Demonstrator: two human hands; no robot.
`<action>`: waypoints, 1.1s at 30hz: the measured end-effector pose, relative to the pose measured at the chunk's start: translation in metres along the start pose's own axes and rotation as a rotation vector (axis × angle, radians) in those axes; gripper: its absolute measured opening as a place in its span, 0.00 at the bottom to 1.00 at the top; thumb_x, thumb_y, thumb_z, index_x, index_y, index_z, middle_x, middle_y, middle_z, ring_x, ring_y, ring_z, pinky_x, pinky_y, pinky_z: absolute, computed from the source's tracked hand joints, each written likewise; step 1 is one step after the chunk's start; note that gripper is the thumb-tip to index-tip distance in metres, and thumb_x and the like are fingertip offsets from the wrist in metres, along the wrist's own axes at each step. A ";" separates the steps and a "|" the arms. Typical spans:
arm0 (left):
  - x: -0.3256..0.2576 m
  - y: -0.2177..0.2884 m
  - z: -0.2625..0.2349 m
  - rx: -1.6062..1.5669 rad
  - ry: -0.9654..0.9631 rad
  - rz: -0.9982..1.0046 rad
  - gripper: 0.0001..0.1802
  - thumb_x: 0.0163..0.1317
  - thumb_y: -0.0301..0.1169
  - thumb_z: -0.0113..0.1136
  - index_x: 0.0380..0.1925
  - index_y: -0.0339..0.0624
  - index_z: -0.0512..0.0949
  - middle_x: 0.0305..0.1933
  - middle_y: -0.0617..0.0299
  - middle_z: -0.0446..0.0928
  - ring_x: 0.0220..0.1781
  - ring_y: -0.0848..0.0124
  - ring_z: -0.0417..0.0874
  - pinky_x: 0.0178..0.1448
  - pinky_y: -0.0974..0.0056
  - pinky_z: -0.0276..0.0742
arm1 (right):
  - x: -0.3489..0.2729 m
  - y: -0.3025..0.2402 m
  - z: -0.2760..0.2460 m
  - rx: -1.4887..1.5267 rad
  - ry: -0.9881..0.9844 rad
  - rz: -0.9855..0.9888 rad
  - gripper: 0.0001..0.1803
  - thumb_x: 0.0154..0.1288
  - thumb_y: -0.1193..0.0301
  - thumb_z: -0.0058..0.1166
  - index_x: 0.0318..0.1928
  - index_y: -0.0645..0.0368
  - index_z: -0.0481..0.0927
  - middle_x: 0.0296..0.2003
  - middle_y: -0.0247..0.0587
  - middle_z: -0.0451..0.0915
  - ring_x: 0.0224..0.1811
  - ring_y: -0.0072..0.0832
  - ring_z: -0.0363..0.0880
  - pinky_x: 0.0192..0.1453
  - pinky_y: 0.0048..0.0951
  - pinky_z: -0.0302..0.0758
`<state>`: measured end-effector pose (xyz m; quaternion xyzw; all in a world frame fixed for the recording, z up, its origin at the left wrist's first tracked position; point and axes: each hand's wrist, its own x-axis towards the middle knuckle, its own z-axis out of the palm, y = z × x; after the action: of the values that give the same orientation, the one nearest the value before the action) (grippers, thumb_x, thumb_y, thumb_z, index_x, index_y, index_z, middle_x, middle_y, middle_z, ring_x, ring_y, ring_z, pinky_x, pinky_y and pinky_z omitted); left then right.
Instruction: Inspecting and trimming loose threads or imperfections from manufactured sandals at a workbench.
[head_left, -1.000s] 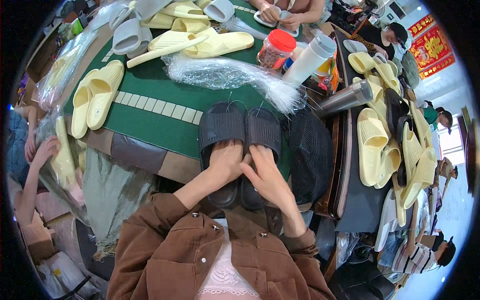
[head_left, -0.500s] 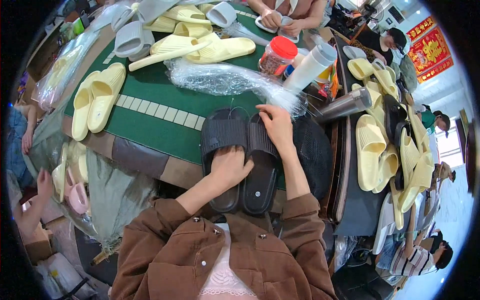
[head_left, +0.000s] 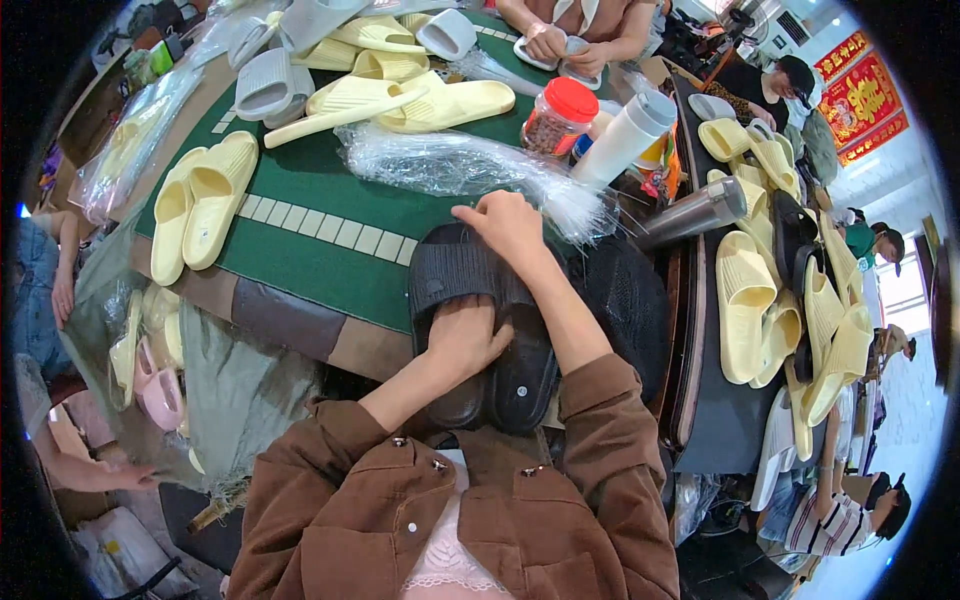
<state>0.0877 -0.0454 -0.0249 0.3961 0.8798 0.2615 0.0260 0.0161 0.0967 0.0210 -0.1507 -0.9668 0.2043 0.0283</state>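
A pair of black slide slippers lies side by side at the table's front edge, toes pointing away from me. My left hand (head_left: pixel 465 338) reaches under the ribbed strap of the left slipper (head_left: pixel 450 270); its fingers are hidden inside and its thumb rests toward the right slipper (head_left: pixel 522 375). Over the toe ends, my right hand (head_left: pixel 503 225) has its fingers bent and drawn together between the two slippers. Whatever sits in those fingertips is too small to make out. Just beyond lies a bundle of clear plastic strands (head_left: pixel 460 170).
Pale yellow slippers (head_left: pixel 220 205) lie on the green mat, with grey ones (head_left: pixel 265 85) behind. A red-lidded jar (head_left: pixel 558 115), a white bottle (head_left: pixel 625 140) and a steel flask (head_left: pixel 695 213) stand at right. More yellow slippers (head_left: pixel 745 300) fill the right-hand table. Co-workers sit around.
My right hand has moved left and slightly away from me, across the toe ends toward the left slipper. My left hand stays under the strap. A co-worker's hand at far left has dropped lower.
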 end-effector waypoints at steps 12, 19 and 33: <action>-0.022 0.002 -0.040 0.145 0.264 0.390 0.26 0.57 0.48 0.58 0.35 0.28 0.74 0.46 0.43 0.72 0.45 0.52 0.76 0.48 0.54 0.73 | -0.021 0.031 -0.014 0.690 0.249 -0.012 0.11 0.57 0.68 0.58 0.34 0.64 0.82 0.24 0.38 0.81 0.28 0.20 0.79 0.32 0.23 0.74; 0.034 0.003 -0.084 -0.341 0.292 0.234 0.09 0.56 0.26 0.57 0.38 0.39 0.73 0.38 0.53 0.75 0.40 0.53 0.78 0.43 0.56 0.75 | -0.037 0.035 0.004 0.962 0.350 -0.106 0.07 0.59 0.72 0.59 0.35 0.64 0.81 0.29 0.34 0.81 0.31 0.18 0.77 0.37 0.20 0.73; 0.114 -0.021 -0.026 -0.857 0.134 0.029 0.06 0.59 0.26 0.57 0.32 0.33 0.74 0.24 0.58 0.76 0.26 0.75 0.77 0.30 0.68 0.73 | -0.045 0.038 0.010 1.199 0.479 0.057 0.07 0.65 0.73 0.52 0.40 0.62 0.80 0.33 0.34 0.80 0.33 0.16 0.75 0.33 0.18 0.71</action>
<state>-0.0114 0.0129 0.0057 0.3442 0.6858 0.6285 0.1273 0.0684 0.1122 -0.0035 -0.1758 -0.6474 0.6702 0.3173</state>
